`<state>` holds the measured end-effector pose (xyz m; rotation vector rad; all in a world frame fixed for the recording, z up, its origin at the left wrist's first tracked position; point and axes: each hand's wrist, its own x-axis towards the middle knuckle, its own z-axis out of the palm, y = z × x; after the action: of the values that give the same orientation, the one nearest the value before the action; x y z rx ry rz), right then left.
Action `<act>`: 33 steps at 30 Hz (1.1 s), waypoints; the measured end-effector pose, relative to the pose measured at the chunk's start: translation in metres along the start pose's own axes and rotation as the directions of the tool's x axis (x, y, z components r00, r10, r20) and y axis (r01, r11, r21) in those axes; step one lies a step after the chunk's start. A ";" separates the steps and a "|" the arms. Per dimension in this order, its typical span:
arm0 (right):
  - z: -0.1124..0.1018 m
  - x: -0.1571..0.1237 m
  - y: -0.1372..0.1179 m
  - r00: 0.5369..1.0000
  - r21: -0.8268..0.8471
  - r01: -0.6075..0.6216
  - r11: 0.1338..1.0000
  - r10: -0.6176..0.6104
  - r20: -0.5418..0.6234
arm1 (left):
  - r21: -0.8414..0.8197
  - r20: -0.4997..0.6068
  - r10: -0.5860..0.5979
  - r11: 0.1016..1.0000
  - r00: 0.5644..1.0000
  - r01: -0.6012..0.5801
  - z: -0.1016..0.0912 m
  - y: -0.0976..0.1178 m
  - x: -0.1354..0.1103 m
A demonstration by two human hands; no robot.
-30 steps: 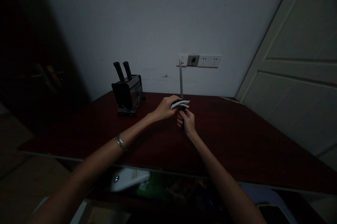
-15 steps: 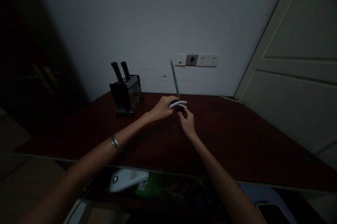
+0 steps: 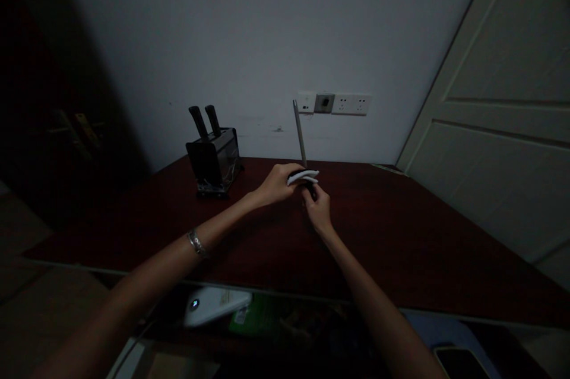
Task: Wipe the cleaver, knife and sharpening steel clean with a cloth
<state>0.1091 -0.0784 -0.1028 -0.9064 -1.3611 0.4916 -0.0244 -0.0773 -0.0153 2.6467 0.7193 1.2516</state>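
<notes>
My left hand is closed around a curved white-and-black object whose kind I cannot make out. Just below it, my right hand is closed on a black handle, partly hidden by the fingers. From behind my left hand rises a narrow grey blade, seen almost edge-on and tilted slightly left; it looks like a knife held by that handle. Where blade and handle meet is covered by the white-and-black object. Both hands are close together above the dark red table.
A knife block with two black-handled knives stands at the table's back left. Wall sockets are behind. Below the front edge lie a white device, a green packet and a phone.
The blade and both hands have shifted very slightly to the right. My grip on both things looks the same.
</notes>
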 end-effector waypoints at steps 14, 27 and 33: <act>-0.001 -0.001 -0.001 0.999 -0.011 0.035 0.999 -0.035 -0.007 | -0.018 0.008 -0.056 0.998 0.998 0.056 0.001 -0.001 0.000; 0.006 -0.005 -0.016 0.987 0.311 -0.149 0.939 0.163 -0.019 | 0.129 -0.283 -0.035 0.989 0.958 0.074 -0.034 -0.011 0.007; 0.009 -0.005 -0.016 0.967 0.403 -0.249 0.881 0.250 0.050 | 0.195 -0.300 0.050 0.981 0.953 0.009 -0.027 -0.006 0.001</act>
<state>0.0967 -0.0892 -0.0937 -0.7355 -1.0829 0.9355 -0.0462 -0.0737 0.0009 2.6419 0.9012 1.7021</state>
